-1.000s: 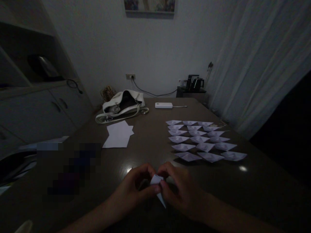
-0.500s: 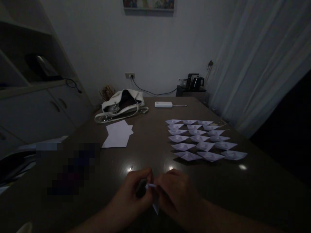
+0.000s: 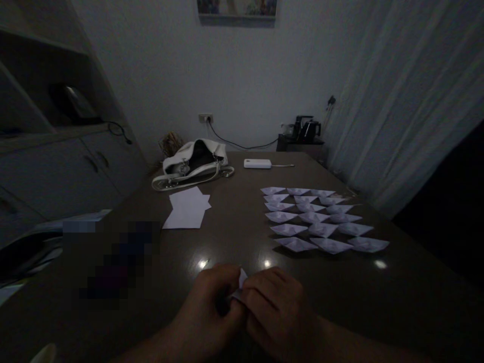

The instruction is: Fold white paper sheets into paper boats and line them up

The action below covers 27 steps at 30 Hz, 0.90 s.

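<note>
Sheets point(image 3: 187, 209) lie ~10-11 o'clock of the grip, bag point(image 3: 183, 157) beyond at 11. L hand point(image 3: 207, 305) pinches folded paper point(image 3: 242, 276), thumb vs. fingers; paper's btwn both hands, one corner twd 12, long axis can't tell, fingers cover most. Pwr bank point(image 3: 257, 164) far at 12. R hand point(image 3: 279, 307) pinches too, equally near; boats point(image 3: 313, 217) in rows, 1-2.

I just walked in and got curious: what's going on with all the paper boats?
Someone's left grip and right grip hold a small folded white paper piece between them, mostly hidden, at the dark, shiny table. Ahead to the right, small white paper boats sit in rows on it. To the left lie flat white paper sheets, with an open white handbag just behind them.
</note>
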Each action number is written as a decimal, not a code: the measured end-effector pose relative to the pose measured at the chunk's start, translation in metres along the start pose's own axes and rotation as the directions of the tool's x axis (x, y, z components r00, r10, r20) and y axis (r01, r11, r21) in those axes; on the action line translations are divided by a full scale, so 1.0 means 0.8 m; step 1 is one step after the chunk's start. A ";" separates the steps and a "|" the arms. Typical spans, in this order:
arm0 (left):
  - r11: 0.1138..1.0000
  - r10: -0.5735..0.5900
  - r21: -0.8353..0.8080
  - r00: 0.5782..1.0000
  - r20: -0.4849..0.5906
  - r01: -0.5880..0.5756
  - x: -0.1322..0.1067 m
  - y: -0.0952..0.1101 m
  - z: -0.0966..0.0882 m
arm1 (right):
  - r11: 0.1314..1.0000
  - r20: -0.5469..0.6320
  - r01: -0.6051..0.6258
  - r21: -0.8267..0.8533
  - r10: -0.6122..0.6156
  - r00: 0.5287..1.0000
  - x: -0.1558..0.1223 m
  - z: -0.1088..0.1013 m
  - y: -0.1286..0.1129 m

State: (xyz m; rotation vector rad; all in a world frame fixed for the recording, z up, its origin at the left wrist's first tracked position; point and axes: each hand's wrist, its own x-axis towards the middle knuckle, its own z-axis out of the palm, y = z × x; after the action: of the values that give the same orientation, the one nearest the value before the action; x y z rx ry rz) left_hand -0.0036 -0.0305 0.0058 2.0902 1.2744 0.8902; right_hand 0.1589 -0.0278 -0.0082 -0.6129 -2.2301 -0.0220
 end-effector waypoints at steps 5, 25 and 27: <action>0.980 0.186 -0.056 0.981 -0.061 -0.190 -0.004 -0.010 -0.003 | 0.883 0.124 -0.245 0.401 0.213 0.969 0.005 -0.014 0.012; 0.927 0.173 -0.360 0.969 0.174 -0.101 0.020 -0.029 -0.016 | 0.089 0.403 -0.532 0.842 0.551 0.731 0.005 -0.014 0.047; 0.901 0.165 -0.426 0.970 0.176 -0.076 0.021 -0.030 -0.015 | -0.140 0.446 -0.470 0.872 0.625 0.641 0.005 -0.009 0.049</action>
State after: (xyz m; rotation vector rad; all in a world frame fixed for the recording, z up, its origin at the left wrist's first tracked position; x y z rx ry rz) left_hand -0.0205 -0.0041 0.0008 1.8718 0.7691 0.8792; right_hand 0.1790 0.0072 -0.0074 -0.6725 -1.1140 1.7186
